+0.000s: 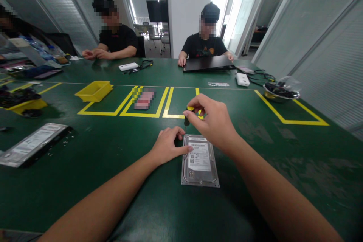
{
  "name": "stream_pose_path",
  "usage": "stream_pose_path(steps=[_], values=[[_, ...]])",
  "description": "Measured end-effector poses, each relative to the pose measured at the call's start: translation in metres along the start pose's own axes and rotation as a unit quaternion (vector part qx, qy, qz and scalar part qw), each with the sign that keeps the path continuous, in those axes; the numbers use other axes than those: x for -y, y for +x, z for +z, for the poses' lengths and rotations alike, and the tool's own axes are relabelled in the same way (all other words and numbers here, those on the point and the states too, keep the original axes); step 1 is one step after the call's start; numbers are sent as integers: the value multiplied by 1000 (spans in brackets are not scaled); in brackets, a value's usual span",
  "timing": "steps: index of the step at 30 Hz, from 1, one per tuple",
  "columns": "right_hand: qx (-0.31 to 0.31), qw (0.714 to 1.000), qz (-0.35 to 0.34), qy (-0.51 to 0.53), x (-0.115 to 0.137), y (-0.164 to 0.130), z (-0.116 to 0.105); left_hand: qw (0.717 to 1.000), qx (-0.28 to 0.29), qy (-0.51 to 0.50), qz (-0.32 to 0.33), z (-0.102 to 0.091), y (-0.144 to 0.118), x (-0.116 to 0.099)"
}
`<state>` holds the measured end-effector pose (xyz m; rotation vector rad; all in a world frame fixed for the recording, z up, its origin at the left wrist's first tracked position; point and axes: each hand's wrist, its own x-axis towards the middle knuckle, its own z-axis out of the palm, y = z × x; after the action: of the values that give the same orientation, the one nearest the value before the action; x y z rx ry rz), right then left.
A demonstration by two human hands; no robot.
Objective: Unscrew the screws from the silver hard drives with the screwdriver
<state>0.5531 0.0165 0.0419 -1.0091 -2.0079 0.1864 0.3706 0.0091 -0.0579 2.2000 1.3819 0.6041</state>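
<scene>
A silver hard drive [200, 176] with a white label lies flat on the green table in front of me. My left hand [169, 144] grips its upper left corner, thumb across the label and fingers curled at the far edge. Between the thumb and fingers of my right hand [211, 117] is a small screwdriver [186, 119] with a dark and yellow handle. It stands nearly upright, its thin shaft meeting the drive's top left corner. Whether the tip sits in a screw is too small to make out.
A larger label-covered device [35, 141] lies at left beside tiny loose bits. Beyond are a yellow bin [95, 91], a pink packet [144, 99] and a metal bowl [281, 93] of dark parts. Across the table, one person [117, 41] sits; another person [207, 47] holds a black panel [209, 64].
</scene>
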Motion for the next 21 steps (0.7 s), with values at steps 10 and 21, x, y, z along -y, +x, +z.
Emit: stream_pose_path(steps=[10,21], values=[[-11,1000,-7,13,-1,-1,1,1000,-3,6,3,2,0,2],[-16,999,-6,30,-2,0,2,1000,-6,2,7,1,1,2]])
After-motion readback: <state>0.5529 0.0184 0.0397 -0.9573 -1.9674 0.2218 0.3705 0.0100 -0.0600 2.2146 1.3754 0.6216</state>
